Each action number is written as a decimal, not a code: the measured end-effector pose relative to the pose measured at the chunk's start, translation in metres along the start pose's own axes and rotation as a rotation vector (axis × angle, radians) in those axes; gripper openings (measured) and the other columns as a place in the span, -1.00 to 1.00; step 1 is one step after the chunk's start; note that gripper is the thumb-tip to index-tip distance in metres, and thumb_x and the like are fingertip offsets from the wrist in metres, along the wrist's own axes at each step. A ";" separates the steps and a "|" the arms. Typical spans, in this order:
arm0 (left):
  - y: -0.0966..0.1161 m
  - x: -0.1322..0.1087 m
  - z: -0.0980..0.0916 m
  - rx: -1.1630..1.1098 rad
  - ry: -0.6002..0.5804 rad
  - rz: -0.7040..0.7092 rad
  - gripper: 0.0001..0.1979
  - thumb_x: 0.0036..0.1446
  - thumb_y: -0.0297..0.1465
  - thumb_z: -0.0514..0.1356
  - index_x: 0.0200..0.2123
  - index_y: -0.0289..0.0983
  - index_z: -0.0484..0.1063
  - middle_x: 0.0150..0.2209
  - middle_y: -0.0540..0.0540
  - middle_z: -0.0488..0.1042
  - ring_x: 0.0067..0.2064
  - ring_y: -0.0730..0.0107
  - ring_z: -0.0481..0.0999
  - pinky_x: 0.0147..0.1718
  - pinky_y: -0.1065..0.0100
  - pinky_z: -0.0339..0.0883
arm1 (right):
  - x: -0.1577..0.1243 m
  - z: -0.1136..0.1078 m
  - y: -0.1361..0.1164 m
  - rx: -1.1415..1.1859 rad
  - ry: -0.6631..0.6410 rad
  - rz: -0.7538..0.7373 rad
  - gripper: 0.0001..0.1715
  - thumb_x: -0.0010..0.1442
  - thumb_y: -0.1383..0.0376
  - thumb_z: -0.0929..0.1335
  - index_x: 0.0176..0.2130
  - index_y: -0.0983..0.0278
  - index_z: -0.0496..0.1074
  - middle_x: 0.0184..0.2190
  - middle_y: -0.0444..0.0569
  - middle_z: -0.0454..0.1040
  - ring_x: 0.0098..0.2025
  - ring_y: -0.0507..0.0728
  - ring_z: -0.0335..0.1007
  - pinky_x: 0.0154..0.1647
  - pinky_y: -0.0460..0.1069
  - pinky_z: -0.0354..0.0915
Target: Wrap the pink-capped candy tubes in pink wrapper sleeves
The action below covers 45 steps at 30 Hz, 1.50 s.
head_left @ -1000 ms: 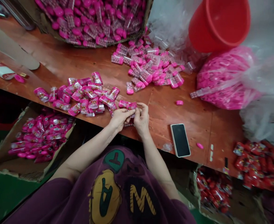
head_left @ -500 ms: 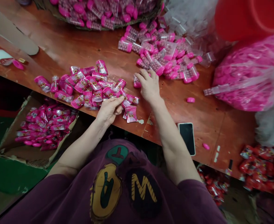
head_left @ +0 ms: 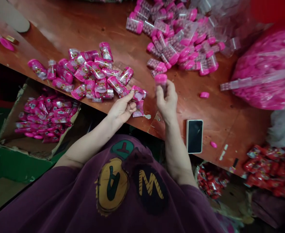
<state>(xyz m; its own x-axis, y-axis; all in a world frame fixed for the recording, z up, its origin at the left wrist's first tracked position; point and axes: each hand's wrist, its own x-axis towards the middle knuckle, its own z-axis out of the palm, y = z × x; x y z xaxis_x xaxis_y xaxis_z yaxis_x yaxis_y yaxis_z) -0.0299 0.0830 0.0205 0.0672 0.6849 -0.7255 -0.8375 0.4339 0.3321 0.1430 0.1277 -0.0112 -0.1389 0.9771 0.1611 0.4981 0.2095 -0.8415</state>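
My right hand (head_left: pixel 167 101) is closed round a small clear candy tube with a pink cap (head_left: pixel 161 81), held just above the red-brown table (head_left: pixel 84 29). My left hand (head_left: pixel 122 109) rests at the table's near edge, its fingers pinched on pink printed wrappers (head_left: pixel 139 94) at the right end of a spread of wrapped pink tubes (head_left: pixel 89 74). A heap of bare clear tubes with pink caps (head_left: pixel 178 42) lies farther back, beyond my right hand.
A dark phone (head_left: pixel 194 136) lies near the table edge, right of my right wrist. A big bag of pink caps (head_left: pixel 268 68) sits at the right. A cardboard box of wrapped pink tubes (head_left: pixel 45 116) stands below left; red packs (head_left: pixel 270 168) lie below right.
My right hand reached out to the heap of bare tubes, then drew back toward me with one tube in it. My left hand stayed by the wrappers. The view slid downward.
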 end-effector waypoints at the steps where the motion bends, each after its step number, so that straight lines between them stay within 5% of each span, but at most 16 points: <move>1: -0.004 0.000 0.001 0.012 0.006 0.018 -0.67 0.34 -0.43 0.35 -0.45 -0.27 0.32 -0.62 0.16 0.31 -0.71 0.71 0.18 -0.73 0.55 -0.03 | -0.019 -0.002 -0.006 0.178 -0.004 0.087 -0.53 0.49 -0.12 0.24 0.09 0.15 0.37 -0.25 -0.08 0.52 -0.33 0.08 0.47 -0.25 0.06 0.48; 4: -0.018 -0.002 0.003 0.099 -0.026 0.080 -0.59 0.32 -0.31 0.39 -0.49 -0.25 0.29 -0.66 0.17 0.27 -0.70 0.69 0.20 -0.69 0.54 0.02 | -0.069 0.003 -0.023 0.546 -0.032 0.281 -0.54 0.39 -0.16 0.37 0.00 0.12 0.38 -0.32 -0.18 0.48 -0.49 -0.04 0.35 -0.47 -0.07 0.36; 7: -0.031 -0.007 0.005 0.237 -0.089 0.117 -0.52 0.29 -0.15 0.40 -0.51 -0.24 0.28 -0.71 0.17 0.23 -0.69 0.65 0.22 -0.65 0.52 0.11 | -0.095 0.014 -0.031 0.668 0.031 0.352 -0.49 0.32 -0.16 0.44 -0.01 0.14 0.39 -0.34 -0.20 0.49 -0.51 -0.07 0.33 -0.50 -0.09 0.34; 21: -0.045 -0.020 -0.003 0.507 -0.325 0.138 -0.61 0.16 -0.14 0.49 -0.42 -0.26 0.44 -0.63 0.12 0.38 -0.66 0.63 0.31 -0.64 0.48 0.12 | -0.116 0.002 -0.033 0.833 0.007 0.464 -0.29 0.30 -0.16 0.46 0.24 0.01 0.18 -0.30 -0.16 0.41 -0.39 0.02 0.38 -0.61 -0.13 0.18; 25: -0.042 -0.026 0.000 0.566 -0.335 0.097 -0.58 0.23 -0.12 0.44 -0.46 -0.28 0.44 -0.66 0.10 0.35 -0.64 0.60 0.36 -0.59 0.49 0.20 | -0.120 0.005 -0.027 0.763 -0.023 0.414 -0.23 0.34 -0.19 0.40 0.34 -0.03 0.11 -0.27 -0.14 0.43 -0.37 0.05 0.43 -0.55 -0.09 0.34; 28: -0.041 -0.024 0.002 0.565 -0.328 0.059 -0.59 0.26 -0.16 0.42 -0.47 -0.31 0.44 -0.63 0.09 0.40 -0.68 0.69 0.27 -0.64 0.52 0.10 | -0.126 0.010 -0.023 0.533 0.038 0.326 -0.17 0.36 -0.19 0.38 0.40 -0.03 0.04 -0.15 -0.06 0.52 -0.26 0.11 0.53 -0.21 0.09 0.60; 31: -0.041 -0.019 0.001 0.538 -0.343 0.002 -0.61 0.25 -0.17 0.44 -0.44 -0.32 0.46 -0.61 0.10 0.42 -0.71 0.75 0.17 -0.68 0.53 -0.02 | -0.130 0.015 -0.021 0.367 0.075 0.263 -0.17 0.40 -0.17 0.35 0.44 0.01 0.02 -0.09 -0.02 0.55 -0.20 0.15 0.57 0.03 0.24 0.59; 36: -0.039 -0.016 -0.005 0.583 -0.427 -0.111 -0.55 0.28 -0.05 0.38 -0.45 -0.32 0.55 -0.80 0.15 0.12 -0.73 0.61 0.20 -0.63 0.51 0.16 | -0.128 0.019 -0.024 0.543 0.014 0.292 -0.14 0.41 -0.22 0.31 0.46 -0.03 -0.06 -0.17 -0.09 0.52 -0.29 0.10 0.53 -0.20 0.09 0.59; 39: -0.035 -0.019 -0.006 0.608 -0.426 -0.127 -0.59 0.28 -0.08 0.38 -0.40 -0.33 0.61 -0.73 0.07 0.31 -0.71 0.58 0.27 -0.60 0.48 0.22 | -0.126 0.017 -0.028 0.645 -0.039 0.374 -0.19 0.40 -0.23 0.30 0.43 -0.09 -0.03 -0.24 -0.12 0.47 -0.39 0.08 0.46 -0.40 0.03 0.51; 45: -0.037 -0.023 -0.005 0.592 -0.382 -0.069 -0.63 0.21 -0.18 0.46 -0.46 -0.32 0.53 -0.58 0.00 0.50 -0.73 0.74 0.13 -0.71 0.50 -0.13 | -0.130 0.016 -0.032 0.417 0.069 0.311 -0.23 0.40 -0.18 0.33 0.42 -0.06 0.08 -0.04 0.00 0.50 -0.20 0.15 0.53 -0.09 0.16 0.57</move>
<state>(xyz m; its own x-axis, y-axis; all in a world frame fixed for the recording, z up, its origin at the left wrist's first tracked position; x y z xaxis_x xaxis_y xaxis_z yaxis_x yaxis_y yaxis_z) -0.0032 0.0480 0.0216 0.3857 0.7550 -0.5304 -0.3959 0.6546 0.6440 0.1310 -0.0064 -0.0131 0.0252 0.9939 -0.1071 0.1216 -0.1094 -0.9865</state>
